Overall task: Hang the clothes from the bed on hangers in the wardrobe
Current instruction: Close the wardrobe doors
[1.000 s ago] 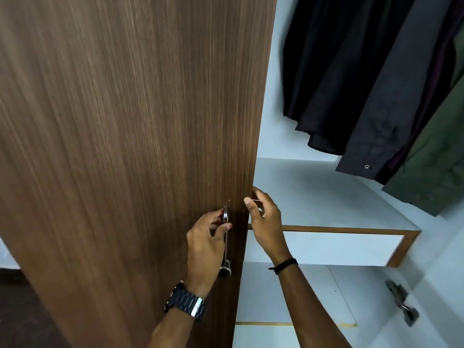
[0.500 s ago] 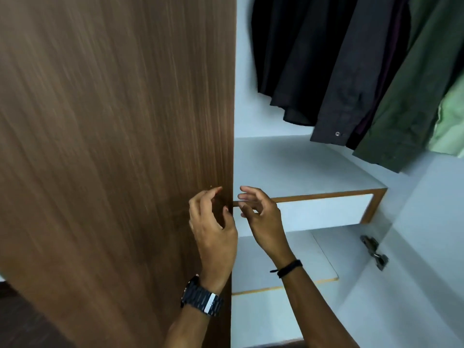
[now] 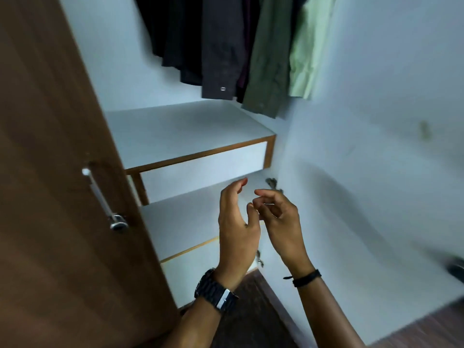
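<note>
The wardrobe door (image 3: 62, 172) is matt brown wood grain (handle (image 3: 101, 199) shiny metal). Shelves (image 3: 180, 129) look smooth white laminate; shirts (image 3: 266, 54) soft cloth.

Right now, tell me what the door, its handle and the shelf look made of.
Door: wood or wood-look laminate, matt brown with streaky grain. Handle: probably polished metal, a silvery bar with bright glints. Shelf: likely laminated board, smooth matt white top with a brown edge strip.
</note>
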{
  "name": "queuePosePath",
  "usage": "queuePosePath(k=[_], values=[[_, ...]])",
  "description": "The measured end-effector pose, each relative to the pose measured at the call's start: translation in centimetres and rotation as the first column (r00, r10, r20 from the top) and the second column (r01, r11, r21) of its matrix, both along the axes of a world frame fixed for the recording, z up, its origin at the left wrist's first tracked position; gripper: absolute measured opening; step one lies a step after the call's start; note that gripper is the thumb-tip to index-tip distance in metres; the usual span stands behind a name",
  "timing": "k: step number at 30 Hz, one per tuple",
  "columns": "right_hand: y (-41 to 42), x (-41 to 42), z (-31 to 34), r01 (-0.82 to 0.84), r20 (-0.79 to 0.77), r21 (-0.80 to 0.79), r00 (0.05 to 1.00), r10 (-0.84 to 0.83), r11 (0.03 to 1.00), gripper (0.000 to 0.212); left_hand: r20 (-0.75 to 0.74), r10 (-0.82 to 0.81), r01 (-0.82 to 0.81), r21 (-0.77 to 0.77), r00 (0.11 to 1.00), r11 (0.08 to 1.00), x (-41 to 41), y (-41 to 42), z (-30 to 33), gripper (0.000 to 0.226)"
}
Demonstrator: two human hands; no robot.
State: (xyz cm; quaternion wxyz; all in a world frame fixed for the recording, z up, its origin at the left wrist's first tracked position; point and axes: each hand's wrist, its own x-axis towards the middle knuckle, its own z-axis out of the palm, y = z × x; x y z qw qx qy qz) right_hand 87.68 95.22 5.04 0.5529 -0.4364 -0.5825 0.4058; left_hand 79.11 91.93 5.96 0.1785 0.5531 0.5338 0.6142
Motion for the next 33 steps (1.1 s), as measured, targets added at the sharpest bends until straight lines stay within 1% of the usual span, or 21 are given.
queuePosePath(k=[1, 3, 5, 7, 9, 10, 12, 14, 15, 16, 19, 20, 23, 26, 28, 33], values=[[-0.5, 1.1, -0.1, 0.026, -0.004, 0.013, 1.000, -0.026, 1.000, 0.024, 0.013, -0.037, 0.037, -0.008, 0.999, 0.999, 1.0, -0.3, -0.1, 0.055], [-2.1, 5.5, -0.3, 0.114, 0.012, 0.037, 0.993, -0.114, 0.993, 0.026, 0.039, -0.109, 0.110, -0.027, 0.993, 0.994, 5.2, -1.0, -0.4, 0.053], [-4.4, 11.5, -0.7, 0.236, 0.055, 0.071, 0.969, -0.240, 0.969, 0.030, 0.100, -0.177, 0.183, -0.056, 0.979, 0.981, 10.9, -2.3, -0.6, 0.050], [-6.6, 17.8, -0.6, 0.393, 0.081, 0.180, 0.908, -0.412, 0.902, 0.034, 0.151, -0.298, 0.310, -0.063, 0.942, 0.949, 16.8, -3.3, -0.7, 0.049], [-8.1, 23.2, -0.6, 0.524, 0.129, 0.303, 0.805, -0.579, 0.796, 0.032, 0.162, -0.400, 0.414, -0.066, 0.902, 0.908, 21.9, -3.7, -0.8, 0.046], [-8.7, 25.9, -0.5, 0.562, 0.167, 0.353, 0.749, -0.641, 0.748, 0.030, 0.173, -0.435, 0.453, -0.077, 0.883, 0.888, 24.6, -3.8, -0.7, 0.044], [-9.2, 29.7, -0.4, 0.605, 0.203, 0.406, 0.671, -0.713, 0.685, 0.026, 0.192, -0.471, 0.497, -0.121, 0.861, 0.859, 28.5, -3.3, -0.6, 0.043], [-9.1, 33.1, -0.2, 0.659, 0.181, 0.402, 0.624, -0.760, 0.636, 0.026, 0.175, -0.509, 0.534, -0.162, 0.843, 0.830, 32.1, -3.0, -0.1, 0.044], [-8.8, 34.2, -0.1, 0.675, 0.172, 0.377, 0.621, -0.764, 0.634, 0.029, 0.161, -0.525, 0.548, -0.179, 0.836, 0.817, 33.4, -2.8, 0.0, 0.045], [-8.3, 35.4, 0.2, 0.669, 0.176, 0.339, 0.646, -0.743, 0.661, 0.033, 0.145, -0.537, 0.555, -0.189, 0.831, 0.810, 34.7, -2.6, 0.3, 0.045], [-7.1, 36.6, 0.6, 0.511, 0.207, 0.180, 0.815, -0.541, 0.840, 0.041, 0.085, -0.502, 0.508, -0.194, 0.861, 0.839, 36.6, -2.0, 0.0, 0.046], [-6.9, 36.8, 0.6, 0.477, 0.211, 0.162, 0.838, -0.502, 0.864, 0.040, 0.076, -0.490, 0.495, -0.197, 0.869, 0.847, 36.7, -1.9, -0.2, 0.045], [-6.5, 37.4, 0.9, 0.490, 0.174, 0.179, 0.838, -0.518, 0.853, 0.040, 0.080, -0.490, 0.496, -0.201, 0.868, 0.845, 36.4, -1.7, -0.7, 0.045], [-6.5, 37.7, 0.9, 0.464, 0.167, 0.152, 0.858, -0.485, 0.873, 0.045, 0.117, -0.490, 0.504, -0.197, 0.864, 0.841, 35.6, -2.3, -0.8, 0.042], [-6.8, 37.3, 0.7, 0.451, 0.163, 0.170, 0.864, -0.477, 0.876, 0.046, 0.110, -0.487, 0.499, -0.193, 0.866, 0.845, 34.8, -2.9, -0.9, 0.040], [-8.5, 34.6, -0.5, 0.375, 0.123, 0.220, 0.905, -0.407, 0.900, 0.047, 0.122, -0.431, 0.447, -0.166, 0.894, 0.879, 31.4, -5.9, -1.9, 0.039]])
